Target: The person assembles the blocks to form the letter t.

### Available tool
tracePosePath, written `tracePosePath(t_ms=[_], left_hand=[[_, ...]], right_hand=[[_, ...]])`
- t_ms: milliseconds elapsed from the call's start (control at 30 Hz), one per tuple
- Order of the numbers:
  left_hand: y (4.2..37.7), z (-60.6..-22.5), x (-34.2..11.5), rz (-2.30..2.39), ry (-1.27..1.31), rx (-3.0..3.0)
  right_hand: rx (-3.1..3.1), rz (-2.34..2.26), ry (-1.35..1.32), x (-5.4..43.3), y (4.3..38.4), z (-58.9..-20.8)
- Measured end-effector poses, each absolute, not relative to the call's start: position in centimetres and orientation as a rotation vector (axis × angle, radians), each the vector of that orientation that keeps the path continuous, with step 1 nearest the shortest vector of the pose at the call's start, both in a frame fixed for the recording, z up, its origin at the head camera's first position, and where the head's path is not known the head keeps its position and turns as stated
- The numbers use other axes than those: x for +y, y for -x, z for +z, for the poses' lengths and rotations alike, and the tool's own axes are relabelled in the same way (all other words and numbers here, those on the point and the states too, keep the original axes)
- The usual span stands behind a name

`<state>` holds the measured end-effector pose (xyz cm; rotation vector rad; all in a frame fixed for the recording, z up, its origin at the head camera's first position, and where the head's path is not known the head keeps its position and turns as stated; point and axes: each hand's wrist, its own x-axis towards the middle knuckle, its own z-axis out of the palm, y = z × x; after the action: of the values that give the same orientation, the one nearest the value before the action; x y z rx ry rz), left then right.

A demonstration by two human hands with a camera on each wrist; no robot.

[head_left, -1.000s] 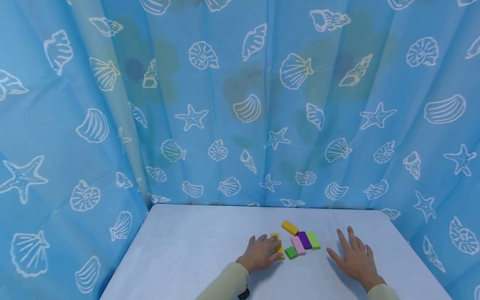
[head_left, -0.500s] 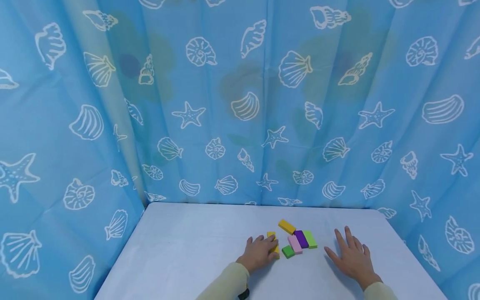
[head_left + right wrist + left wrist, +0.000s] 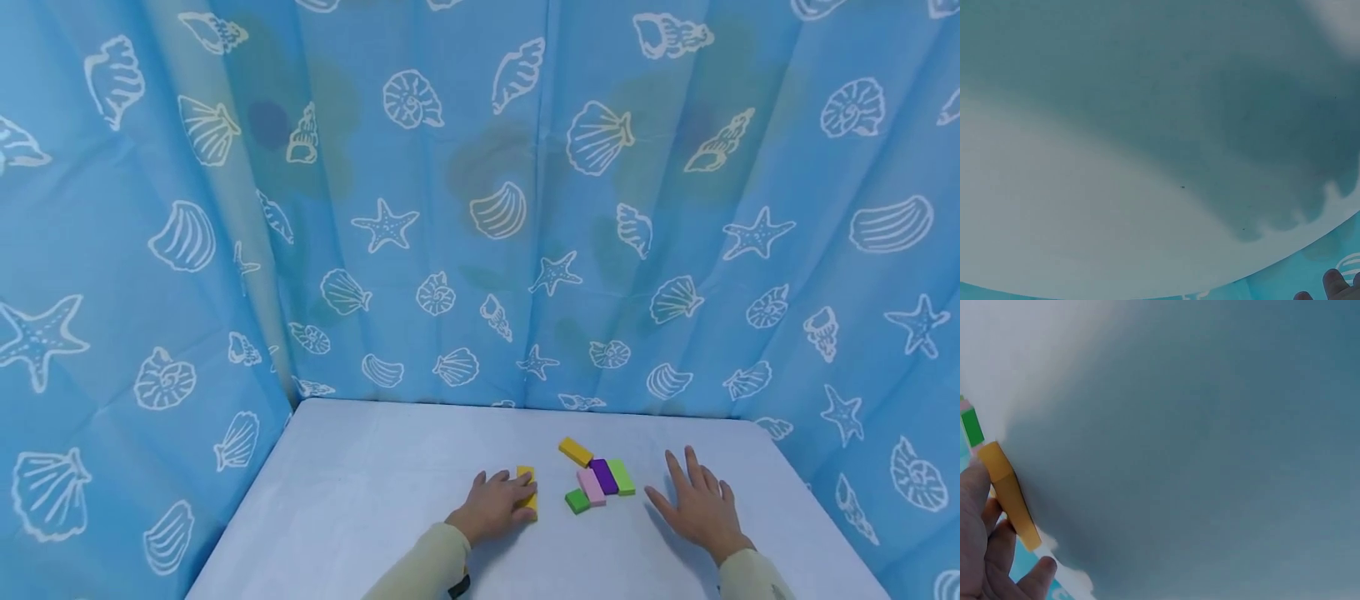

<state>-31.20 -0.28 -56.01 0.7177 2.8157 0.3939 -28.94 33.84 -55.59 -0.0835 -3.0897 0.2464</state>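
Right hand (image 3: pixel 699 510) splayed and free, your left hand (image 3: pixel 492 507) grips an oblong yellow block (image 3: pixel 1012 499), long axis pointing forward, left of a small green block (image 3: pixel 577 501).

Head cam looks fwd/down at table (image 3: pixel 337 475); wrist cams view it close, L sharing gripped yellow block (image 3: pixel 1011 497) w/ head.

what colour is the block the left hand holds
Yellow: the block shows best in the left wrist view, where it looks orange-tinged.

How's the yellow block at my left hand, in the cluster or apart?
Apart: the head view shows white tabletop between that yellow block and the dark green block.
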Motion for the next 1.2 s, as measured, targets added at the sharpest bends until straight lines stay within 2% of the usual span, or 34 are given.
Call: tracePosePath(t_ms=[700, 1200], left_hand=[[30.5, -56.4, -5.3, 0.463, -0.692, 2.795], [30.0, -55.6, -6.5, 0.482, -0.652, 2.789]], right_hand=[[-3.146, 0.266, 0.037, 31.1, 31.5, -54.7], [-3.166, 0.245, 0.032, 29.9, 32.2, -54.3]])
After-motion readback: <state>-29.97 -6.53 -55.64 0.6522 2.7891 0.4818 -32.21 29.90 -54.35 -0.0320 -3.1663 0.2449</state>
